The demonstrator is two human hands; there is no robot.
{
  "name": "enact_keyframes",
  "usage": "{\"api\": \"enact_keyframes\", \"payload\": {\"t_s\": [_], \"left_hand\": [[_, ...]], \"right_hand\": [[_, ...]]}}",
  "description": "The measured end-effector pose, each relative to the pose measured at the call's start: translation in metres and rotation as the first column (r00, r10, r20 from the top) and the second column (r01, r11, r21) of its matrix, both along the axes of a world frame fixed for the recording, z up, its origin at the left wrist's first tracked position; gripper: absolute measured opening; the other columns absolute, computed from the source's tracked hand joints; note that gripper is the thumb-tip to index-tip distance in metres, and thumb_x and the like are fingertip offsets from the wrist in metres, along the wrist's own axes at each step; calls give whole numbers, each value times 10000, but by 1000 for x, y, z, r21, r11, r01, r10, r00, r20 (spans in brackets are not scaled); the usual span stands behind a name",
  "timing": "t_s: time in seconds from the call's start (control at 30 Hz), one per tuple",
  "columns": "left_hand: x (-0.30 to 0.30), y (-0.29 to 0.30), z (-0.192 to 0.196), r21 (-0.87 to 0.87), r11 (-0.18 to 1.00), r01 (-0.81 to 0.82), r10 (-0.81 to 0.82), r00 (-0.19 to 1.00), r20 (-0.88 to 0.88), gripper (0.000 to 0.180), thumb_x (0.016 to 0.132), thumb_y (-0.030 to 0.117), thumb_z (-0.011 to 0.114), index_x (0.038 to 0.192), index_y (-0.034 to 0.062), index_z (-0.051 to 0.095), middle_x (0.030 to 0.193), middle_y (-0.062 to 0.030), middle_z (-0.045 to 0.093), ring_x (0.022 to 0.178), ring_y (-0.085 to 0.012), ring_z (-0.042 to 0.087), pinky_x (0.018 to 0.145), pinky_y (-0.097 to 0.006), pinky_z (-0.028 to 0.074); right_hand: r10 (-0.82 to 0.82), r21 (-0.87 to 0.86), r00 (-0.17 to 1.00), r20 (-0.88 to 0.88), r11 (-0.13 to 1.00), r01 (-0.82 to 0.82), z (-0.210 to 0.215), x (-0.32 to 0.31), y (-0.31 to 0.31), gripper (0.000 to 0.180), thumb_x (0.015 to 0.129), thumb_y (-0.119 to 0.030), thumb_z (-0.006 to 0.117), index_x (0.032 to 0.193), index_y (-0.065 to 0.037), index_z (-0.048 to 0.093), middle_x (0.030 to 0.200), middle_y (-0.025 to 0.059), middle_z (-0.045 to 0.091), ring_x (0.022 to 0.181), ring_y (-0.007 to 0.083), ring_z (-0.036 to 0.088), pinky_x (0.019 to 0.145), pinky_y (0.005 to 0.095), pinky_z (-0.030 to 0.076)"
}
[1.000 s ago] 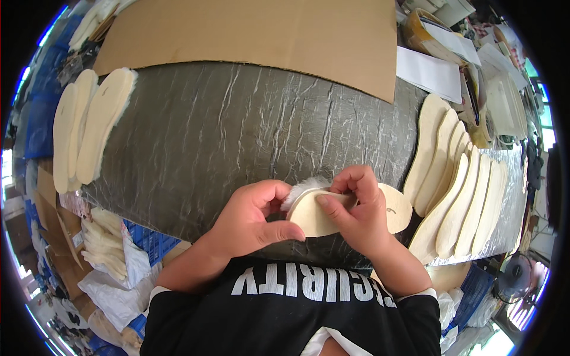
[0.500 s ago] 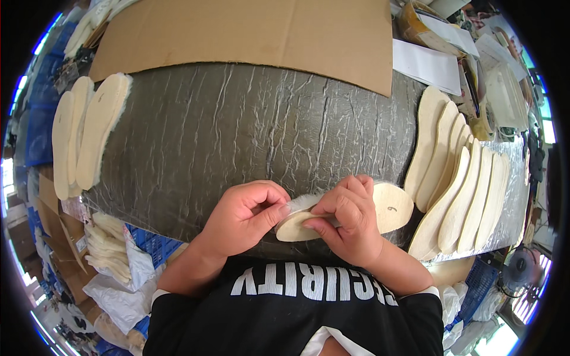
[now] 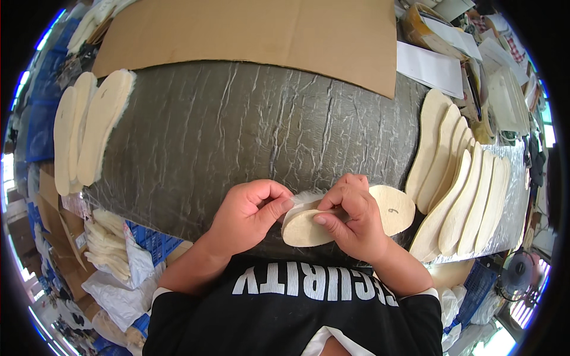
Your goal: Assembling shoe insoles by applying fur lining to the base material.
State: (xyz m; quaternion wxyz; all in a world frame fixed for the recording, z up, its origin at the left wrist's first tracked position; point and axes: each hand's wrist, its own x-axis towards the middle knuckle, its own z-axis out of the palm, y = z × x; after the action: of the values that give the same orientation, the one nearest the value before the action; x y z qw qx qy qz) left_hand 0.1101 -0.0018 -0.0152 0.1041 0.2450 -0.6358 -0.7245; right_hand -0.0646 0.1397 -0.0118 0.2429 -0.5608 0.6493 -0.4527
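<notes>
At the table's near edge I hold a pair of cream, fleece-lined insoles [image 3: 307, 229], lying one against the other with white fluff along the far rim. My right hand [image 3: 353, 216] is closed around their middle, thumb on the near face and fingers over the far side. Part of the insoles is hidden under that hand; a rounded end [image 3: 395, 209] with a dark mark sticks out to its right. My left hand [image 3: 249, 210] pinches the fluffy edge at their left end between thumb and forefinger.
A row of several overlapping insoles [image 3: 454, 196] lies on the right of the dark, wrinkled tabletop [image 3: 237, 130]. More insoles [image 3: 101, 130] lie at the far left. Brown cardboard [image 3: 249, 35] covers the back, beside white paper [image 3: 430, 68]. A blue crate [image 3: 151, 240] stands below left.
The near insole's left end has tilted, showing more of its face and a wider gap from the other one. Both hands have shifted very slightly right and keep their grip.
</notes>
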Motion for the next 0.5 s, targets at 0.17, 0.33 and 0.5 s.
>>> {"api": "enact_keyframes", "payload": {"t_s": [0.17, 0.33, 0.5], "left_hand": [[-1, 1, 1, -22, 1000, 10, -10, 1000, -1, 131, 963, 96, 630, 937, -29, 657, 810, -21, 665, 738, -49, 581, 650, -222, 486], [-2, 2, 3, 10, 1000, 18, -18, 1000, 3, 133, 959, 100, 636, 934, -28, 659, 806, -25, 664, 735, -50, 583, 649, -222, 488], [-2, 3, 5, 25, 1000, 17, -18, 1000, 9, 134, 959, 98, 636, 930, -31, 661, 795, -23, 660, 734, -51, 585, 645, -223, 488]], "right_hand": [[-11, -1, 1000, -1, 1000, 11, -2, 2, 0, 215, 746, -142, 800, 829, -103, 605, 774, 7, 598, 746, 215, 530, 778, 362, 341], [-22, 6, 1000, -6, 1000, 22, -2, 3, 0, 213, 747, -133, 798, 823, -103, 602, 766, 6, 594, 736, 212, 525, 769, 361, 338], [-30, -2, 999, -12, 1000, 30, -2, 4, -1, 213, 742, -126, 800, 815, -104, 601, 760, 2, 590, 729, 211, 525, 761, 363, 336]]}}
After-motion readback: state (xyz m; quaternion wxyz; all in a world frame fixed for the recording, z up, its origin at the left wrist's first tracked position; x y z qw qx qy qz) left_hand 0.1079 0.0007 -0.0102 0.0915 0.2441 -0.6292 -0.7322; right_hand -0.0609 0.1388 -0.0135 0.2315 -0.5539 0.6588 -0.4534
